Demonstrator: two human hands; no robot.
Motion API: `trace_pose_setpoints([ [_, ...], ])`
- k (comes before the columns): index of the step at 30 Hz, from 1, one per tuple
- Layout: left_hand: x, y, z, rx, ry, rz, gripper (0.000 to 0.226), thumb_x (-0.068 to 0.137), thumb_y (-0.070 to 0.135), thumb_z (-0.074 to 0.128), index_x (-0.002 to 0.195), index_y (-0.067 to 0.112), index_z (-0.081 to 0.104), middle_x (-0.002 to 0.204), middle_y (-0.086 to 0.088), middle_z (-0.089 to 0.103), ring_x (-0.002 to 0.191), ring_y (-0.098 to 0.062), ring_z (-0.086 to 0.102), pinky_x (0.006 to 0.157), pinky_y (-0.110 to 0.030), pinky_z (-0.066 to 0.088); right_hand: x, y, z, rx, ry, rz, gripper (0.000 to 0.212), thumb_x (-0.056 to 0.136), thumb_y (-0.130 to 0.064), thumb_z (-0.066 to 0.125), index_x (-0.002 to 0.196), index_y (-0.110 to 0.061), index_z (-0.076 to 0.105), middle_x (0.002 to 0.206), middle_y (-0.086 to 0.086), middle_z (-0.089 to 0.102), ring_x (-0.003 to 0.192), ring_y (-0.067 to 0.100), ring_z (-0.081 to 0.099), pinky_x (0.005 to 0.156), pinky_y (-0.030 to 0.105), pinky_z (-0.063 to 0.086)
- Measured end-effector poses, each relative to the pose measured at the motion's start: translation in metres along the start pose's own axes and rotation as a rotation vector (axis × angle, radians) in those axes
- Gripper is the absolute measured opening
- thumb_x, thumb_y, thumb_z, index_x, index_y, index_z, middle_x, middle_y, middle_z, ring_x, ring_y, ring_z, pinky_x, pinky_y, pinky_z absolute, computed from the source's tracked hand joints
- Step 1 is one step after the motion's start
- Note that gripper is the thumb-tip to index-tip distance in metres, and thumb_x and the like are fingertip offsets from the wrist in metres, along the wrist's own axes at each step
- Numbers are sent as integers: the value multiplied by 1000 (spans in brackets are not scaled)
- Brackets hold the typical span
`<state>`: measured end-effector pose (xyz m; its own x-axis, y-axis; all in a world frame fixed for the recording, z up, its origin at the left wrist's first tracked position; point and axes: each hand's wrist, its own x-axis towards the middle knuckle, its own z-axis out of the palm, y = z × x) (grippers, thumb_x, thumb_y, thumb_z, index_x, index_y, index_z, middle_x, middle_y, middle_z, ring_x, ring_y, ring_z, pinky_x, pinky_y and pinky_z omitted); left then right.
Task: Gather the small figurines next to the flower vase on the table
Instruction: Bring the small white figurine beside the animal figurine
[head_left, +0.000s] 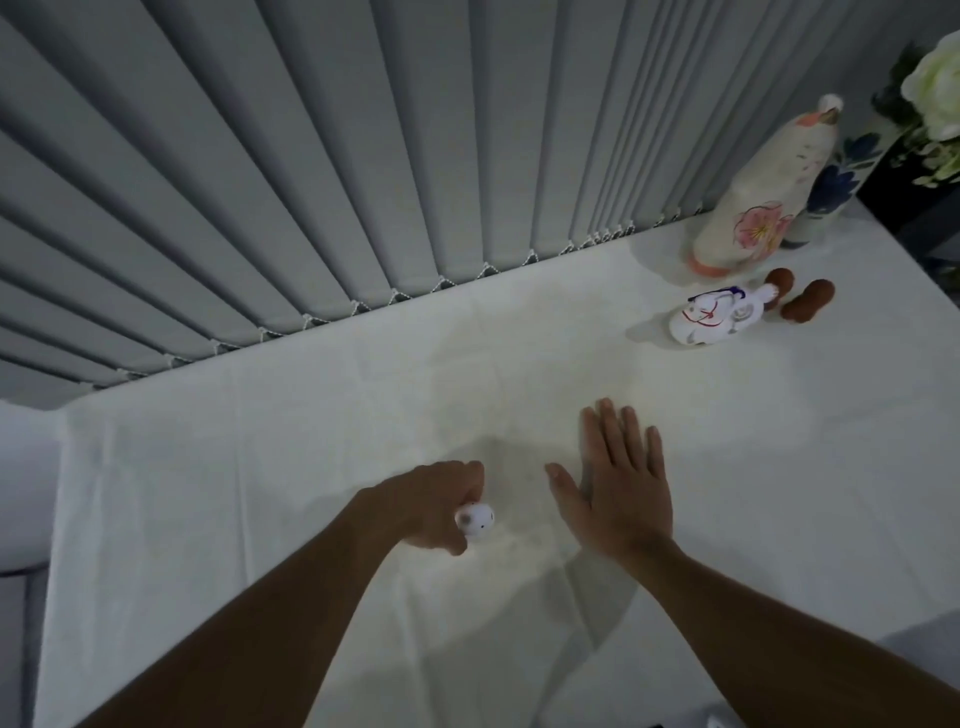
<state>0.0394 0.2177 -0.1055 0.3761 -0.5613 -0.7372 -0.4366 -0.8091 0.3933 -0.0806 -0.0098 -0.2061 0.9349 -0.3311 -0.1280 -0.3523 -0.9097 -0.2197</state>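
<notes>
My left hand (431, 506) is closed around a small white figurine (475, 518) with dark spots, low at the table's middle. Beside it my right hand (615, 488) lies flat with fingers spread and nothing in it. At the far right, a white painted animal figurine (714, 317) lies on the cloth with two small brown figurines (808, 300) next to it. Behind them stands a tall cream figure with a pink flower (763, 202), then a blue-flowered vase (836, 182) with a white flower (937, 83).
A white cloth covers the table (311, 441). Grey vertical blinds (311, 182) hang right behind the table's far edge. The table's left edge runs near the frame's left side, and a dark object (914, 202) stands at the far right corner.
</notes>
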Motion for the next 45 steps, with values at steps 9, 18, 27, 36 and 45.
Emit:
trace_pose_setpoints([
  [9, 30, 27, -33, -82, 224, 111, 33, 72, 17, 68, 98, 30, 51, 99, 6, 55, 87, -20, 59, 78, -45, 53, 5, 26, -9, 131, 41, -1, 83, 99, -65, 36, 163, -14, 24, 174, 5, 13, 162, 22, 4, 131, 40, 2],
  [18, 99, 88, -89, -104, 380, 238, 27, 84, 23, 73, 108, 21, 61, 106, 0, 63, 97, -24, 61, 89, -44, 49, 47, 107, -40, 71, 99, 274, 97, 96, -72, 25, 163, -3, 17, 173, 20, 12, 161, 33, 7, 131, 50, 5],
  [27, 170, 126, -138, -15, 418, 249, 28, 83, 14, 71, 108, 24, 64, 110, 1, 65, 103, -25, 60, 91, -43, 48, 62, 115, -42, 64, 77, 334, 98, 96, -74, 25, 164, -4, 9, 174, 16, 5, 162, 30, 0, 131, 50, 3],
  [36, 215, 156, -171, 186, 270, 247, 39, 83, 3, 60, 112, 29, 61, 117, 4, 63, 106, -24, 58, 91, -48, 49, 67, 120, -39, 47, 100, 349, 95, 97, -75, 30, 163, -7, 18, 173, 16, 14, 161, 31, 8, 130, 50, 7],
  [45, 220, 159, -178, 257, 219, 242, 42, 79, 0, 53, 105, 33, 61, 109, 9, 64, 99, -25, 60, 86, -50, 51, 67, 120, -38, 54, 106, 343, 93, 97, -73, 30, 163, -7, 21, 173, 16, 16, 161, 32, 9, 131, 51, 7],
])
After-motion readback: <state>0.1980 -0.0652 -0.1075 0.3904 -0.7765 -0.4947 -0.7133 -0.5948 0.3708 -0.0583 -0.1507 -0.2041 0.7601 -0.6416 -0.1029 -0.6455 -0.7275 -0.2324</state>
